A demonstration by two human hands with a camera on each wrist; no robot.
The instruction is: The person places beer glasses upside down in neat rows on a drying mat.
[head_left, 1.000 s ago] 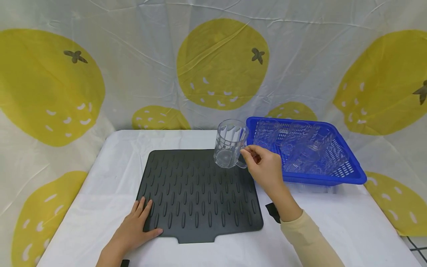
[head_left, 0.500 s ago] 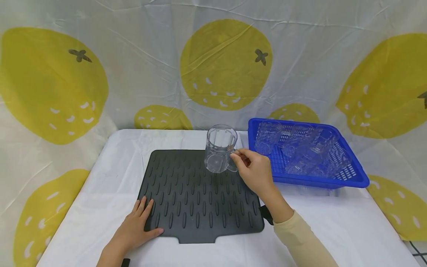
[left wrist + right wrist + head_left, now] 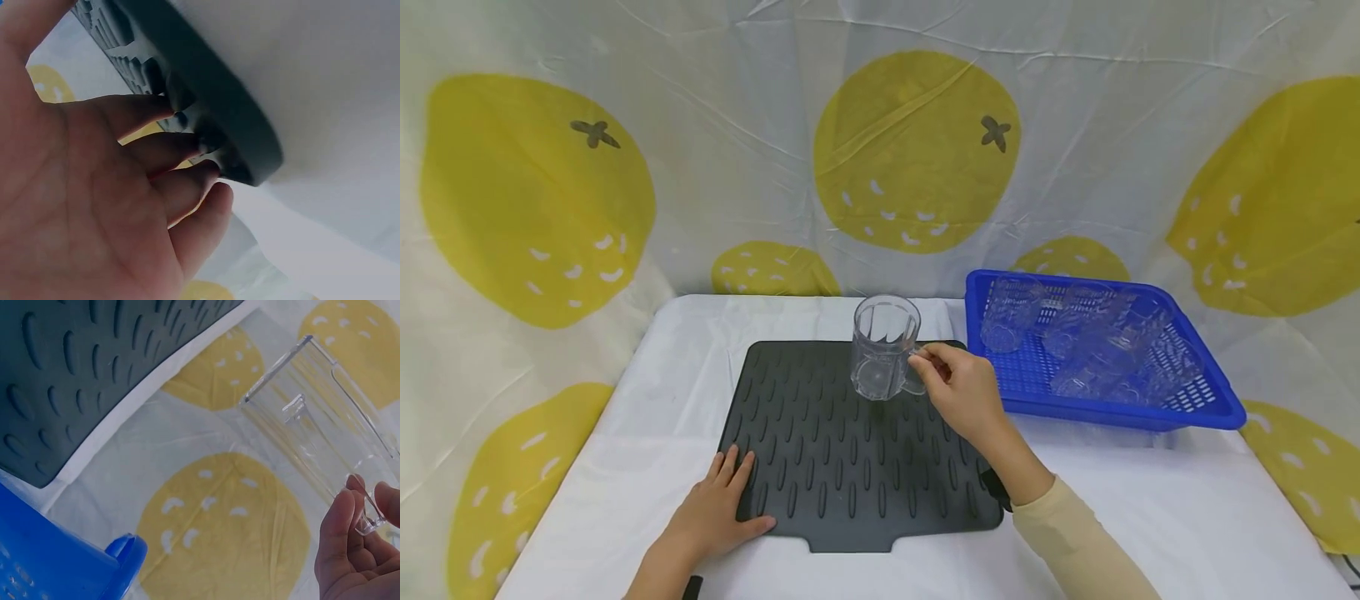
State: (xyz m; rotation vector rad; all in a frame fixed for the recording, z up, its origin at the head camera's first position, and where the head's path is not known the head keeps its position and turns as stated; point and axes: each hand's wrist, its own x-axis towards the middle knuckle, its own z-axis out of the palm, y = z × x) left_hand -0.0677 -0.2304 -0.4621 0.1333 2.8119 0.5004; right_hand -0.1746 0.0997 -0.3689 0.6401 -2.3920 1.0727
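Observation:
A clear mug (image 3: 883,350) is held upright over the far part of a dark grey ridged mat (image 3: 842,467). My right hand (image 3: 958,387) pinches its handle between thumb and fingers, as the right wrist view also shows with the mug (image 3: 312,419) and the hand (image 3: 356,550). Whether the mug's base touches the mat cannot be told in the head view; the right wrist view shows it apart from the mat. My left hand (image 3: 715,508) rests on the mat's near left edge with fingers spread; in the left wrist view its fingertips (image 3: 209,140) touch the mat's rim.
A blue perforated basket (image 3: 1075,408) stands at the back right, with several clear mugs (image 3: 1101,362) lying in it. White cloth (image 3: 1105,492) covers the table. Behind it hangs a curtain (image 3: 745,150) printed with yellow fruit.
My right hand has carried the mug leftward from beside the basket and lower over the mat. My left hand has stayed on the mat's edge. The head view has shifted slightly.

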